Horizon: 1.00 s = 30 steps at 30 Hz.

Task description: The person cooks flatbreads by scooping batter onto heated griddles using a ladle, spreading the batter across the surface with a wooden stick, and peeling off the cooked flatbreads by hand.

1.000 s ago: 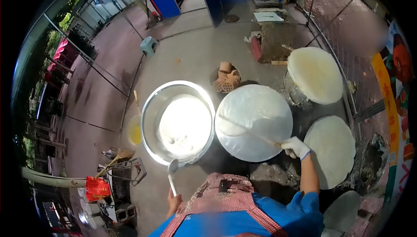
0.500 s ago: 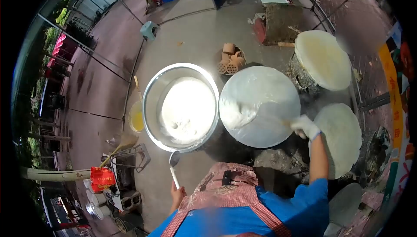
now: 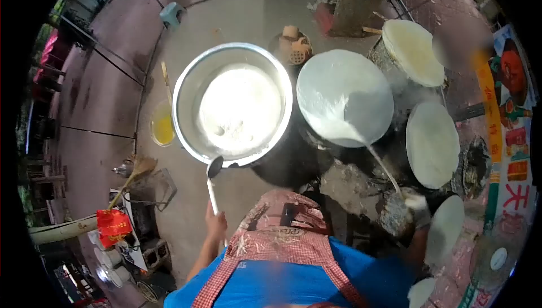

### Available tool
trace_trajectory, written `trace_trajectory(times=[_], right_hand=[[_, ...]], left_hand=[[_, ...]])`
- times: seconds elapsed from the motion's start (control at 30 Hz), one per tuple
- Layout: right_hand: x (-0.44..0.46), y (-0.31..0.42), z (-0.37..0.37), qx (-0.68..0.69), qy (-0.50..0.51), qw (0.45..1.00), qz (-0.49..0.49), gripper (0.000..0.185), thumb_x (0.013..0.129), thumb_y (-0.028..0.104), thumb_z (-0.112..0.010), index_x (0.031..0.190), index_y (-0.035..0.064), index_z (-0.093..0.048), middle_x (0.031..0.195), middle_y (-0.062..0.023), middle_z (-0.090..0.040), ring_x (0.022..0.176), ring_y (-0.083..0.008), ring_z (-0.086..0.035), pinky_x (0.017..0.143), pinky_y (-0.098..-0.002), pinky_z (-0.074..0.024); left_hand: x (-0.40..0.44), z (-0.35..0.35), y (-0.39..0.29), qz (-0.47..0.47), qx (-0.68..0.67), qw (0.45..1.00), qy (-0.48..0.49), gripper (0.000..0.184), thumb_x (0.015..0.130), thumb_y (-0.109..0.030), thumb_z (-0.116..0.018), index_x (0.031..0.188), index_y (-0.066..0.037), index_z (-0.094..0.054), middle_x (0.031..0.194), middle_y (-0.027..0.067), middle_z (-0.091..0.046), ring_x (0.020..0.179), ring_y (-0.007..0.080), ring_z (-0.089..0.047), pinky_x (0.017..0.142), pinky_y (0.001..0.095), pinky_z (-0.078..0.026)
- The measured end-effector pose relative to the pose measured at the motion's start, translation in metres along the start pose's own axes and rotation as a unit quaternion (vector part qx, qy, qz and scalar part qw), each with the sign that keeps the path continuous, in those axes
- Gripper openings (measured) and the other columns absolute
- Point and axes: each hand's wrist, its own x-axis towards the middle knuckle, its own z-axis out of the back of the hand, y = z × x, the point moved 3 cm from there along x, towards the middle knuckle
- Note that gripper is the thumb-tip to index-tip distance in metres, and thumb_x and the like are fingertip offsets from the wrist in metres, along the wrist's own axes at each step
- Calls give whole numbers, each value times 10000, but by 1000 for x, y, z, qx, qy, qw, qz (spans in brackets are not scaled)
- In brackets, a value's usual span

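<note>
My left hand is closed around the white handle of a ladle, its dark bowl at the near rim of a large metal pot. White batter lies inside the pot. My right hand, in a whitish glove, is closed on a thin stick-like handle, apparently a batter spreader's. This reaches the edge of a round griddle. Thick white batter is smeared over the griddle's near left part, hiding the tool's far end.
Round thin pancakes lie to the right: a yellowish one, a pale one and a smaller one. Left of the pot stands a bowl of yellow liquid. Perforated clay-coloured blocks sit behind. A stool stands farther off.
My right hand has drawn back toward my body, and the batter smear now reaches the griddle's near edge. My left hand still holds the ladle by the pot. The whole view has shifted.
</note>
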Motion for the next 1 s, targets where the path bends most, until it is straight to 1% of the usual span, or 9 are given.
trace_trajectory(times=[0.1,0.23,0.3,0.43,0.53,0.67,0.77,0.9,1.0], right_hand=[[-38,-61,-100,134,-108,983,64,389,781,153,-612,1116,-41,-578,690,-18,-570,533,-92,-500,457,-235,-382],[2,-35,-297,-36,-217,956,196,407,778,240,-661,1095,-8,-603,954,-101,-656,841,-159,-579,750,-286,-449],[41,-32,-343,-115,-220,936,249,365,823,262,-594,1137,76,-588,964,-133,-652,784,-215,-597,711,-321,-461],[-12,-31,-309,-412,-305,848,136,364,842,386,-526,1193,291,-540,848,-203,-616,788,-345,-593,710,-410,-460],[-24,-73,-261,-346,-331,875,79,363,839,387,-530,1162,225,-560,869,-173,-638,772,-328,-617,681,-436,-475],[11,-34,-318,-194,-318,893,254,319,823,368,-548,1046,155,-630,892,-175,-633,800,-347,-609,713,-424,-472],[27,-32,-317,-269,-267,894,237,335,807,412,-541,997,163,-659,953,-141,-629,859,-355,-594,763,-411,-464],[-3,-34,-220,-314,-276,902,108,333,824,356,-541,1074,152,-622,895,-181,-635,792,-344,-609,684,-406,-457],[-7,12,-240,-171,-317,913,195,291,833,305,-536,981,73,-630,842,-176,-631,758,-372,-593,664,-424,-453]], left_hand=[[17,27,-18,30,-19,999,37,692,802,17,-420,1383,-289,-202,526,-26,-367,372,80,-360,305,220,-287],[10,39,-51,-9,-4,998,65,651,800,-27,-406,1377,-271,-230,531,-15,-371,358,85,-339,302,228,-285],[-8,39,-69,-32,-6,990,136,705,772,-12,-402,1395,-263,-189,541,-18,-362,374,81,-332,323,220,-270],[-22,49,-72,-65,20,991,118,708,771,-13,-441,1392,-264,-210,508,-22,-341,347,84,-319,288,226,-261],[-35,60,-63,-39,-39,982,182,724,791,1,-431,1402,-272,-155,506,-30,-300,342,77,-297,279,216,-252],[-31,64,-40,34,-211,942,259,629,834,-22,-434,1365,-264,-199,552,-43,-302,378,41,-268,286,158,-212],[-28,61,-29,148,-427,824,341,87,878,-99,-465,948,-148,-451,556,-33,-312,386,47,-293,279,163,-240],[-52,50,-40,128,-437,783,425,109,893,-146,-455,792,-128,-419,586,-16,-344,429,68,-334,299,180,-290],[-65,31,-47,140,-391,840,348,220,890,-157,-441,683,-98,-392,531,-21,-294,438,57,-314,330,191,-297]])
